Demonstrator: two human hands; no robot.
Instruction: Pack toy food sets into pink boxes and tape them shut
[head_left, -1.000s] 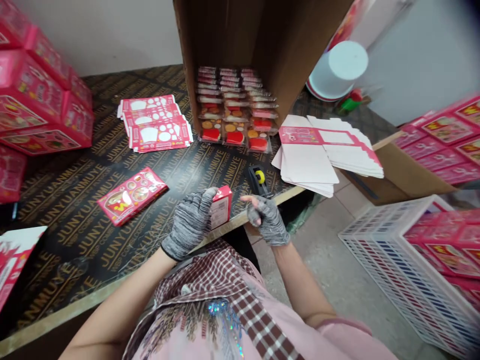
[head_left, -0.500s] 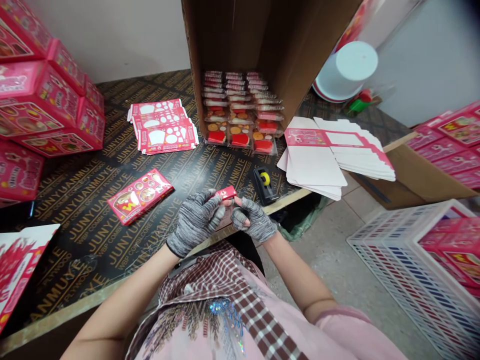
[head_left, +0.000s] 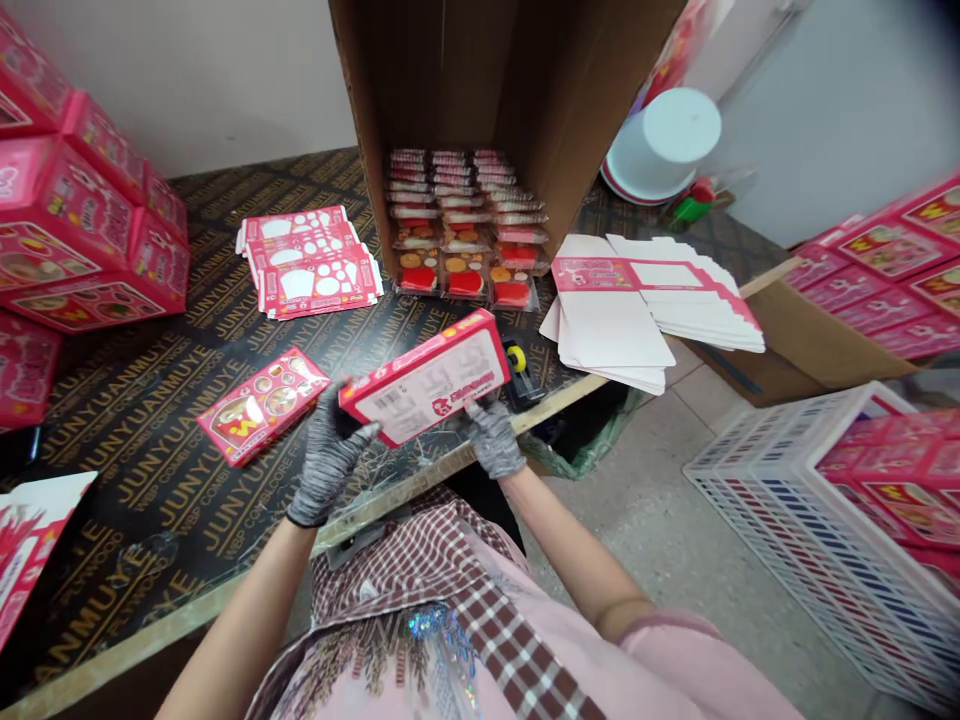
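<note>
A pink carton [head_left: 431, 380] is tilted between my two gloved hands above the table's front edge, its pale printed back towards me. My left hand [head_left: 328, 450] grips its left end, with the thumb on the near face. At the lower right, my right hand [head_left: 493, 437] grips the carton, its fingers partly hidden behind it. Another pink carton [head_left: 264, 405] lies flat on the table left of my left hand. Just behind the held carton's right end stands a black tape dispenser [head_left: 525, 380] with a yellow core, partly covered.
Flat die-cut cards [head_left: 319, 280] lie at the back left, beside stacked pink boxes [head_left: 75, 220]. A tall cardboard box [head_left: 360, 150] holds rows of wrapped packets [head_left: 465, 275]. Unfolded cartons [head_left: 615, 330] overhang the front edge at right. A white plastic basket [head_left: 780, 500] stands on the floor.
The carton was seen end-on, low between my hands. It is now raised and turned with its broad back showing, and my hands have moved apart to its ends. The view has shifted slightly.
</note>
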